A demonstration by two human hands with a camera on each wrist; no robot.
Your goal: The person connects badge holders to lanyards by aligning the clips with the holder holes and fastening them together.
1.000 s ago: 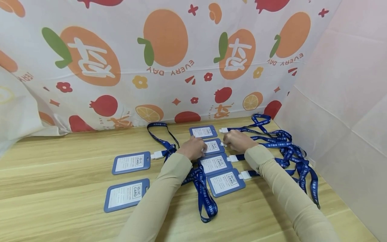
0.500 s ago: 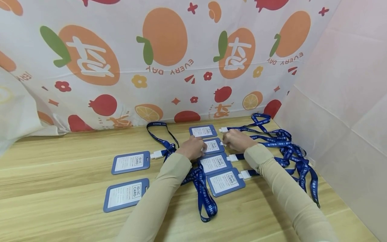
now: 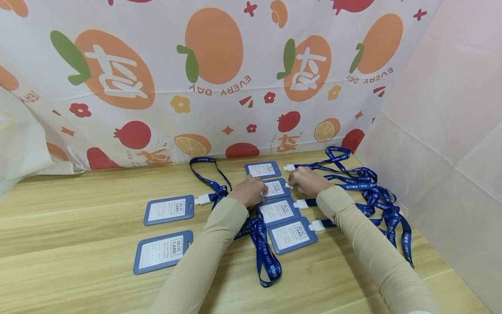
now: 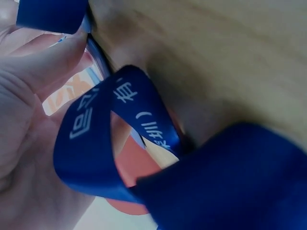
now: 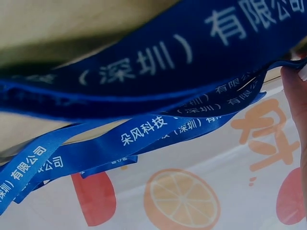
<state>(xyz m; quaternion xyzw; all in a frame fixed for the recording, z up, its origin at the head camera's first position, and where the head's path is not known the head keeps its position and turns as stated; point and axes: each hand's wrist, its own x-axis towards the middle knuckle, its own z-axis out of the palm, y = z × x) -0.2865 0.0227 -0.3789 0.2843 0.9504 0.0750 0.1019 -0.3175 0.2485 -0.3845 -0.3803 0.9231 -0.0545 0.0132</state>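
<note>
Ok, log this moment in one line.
left hand: grips card holder | right hand: pinches white clip | blue lanyards: tangled at right

left arm (image 3: 208, 253) and right arm (image 3: 372, 244) both stretched out forward, left hand (image 3: 249, 191) and right hand (image 3: 309, 181) pretty close but not touching, fingers (image 3: 295, 179) curled in on each

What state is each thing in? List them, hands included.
Left hand: gripping the right column's second holder.
Right hand: curled at that holder's white clip.
Top holder: face up, clip apart.
Third holder, fourth holder: face up, clips at their edges.
Far-left holder: face up, clip at its edge.
Near-left holder: face up, partly behind the sleeve.
Right lanyards: tangled.
Left lanyards: looped, bunched.
</note>
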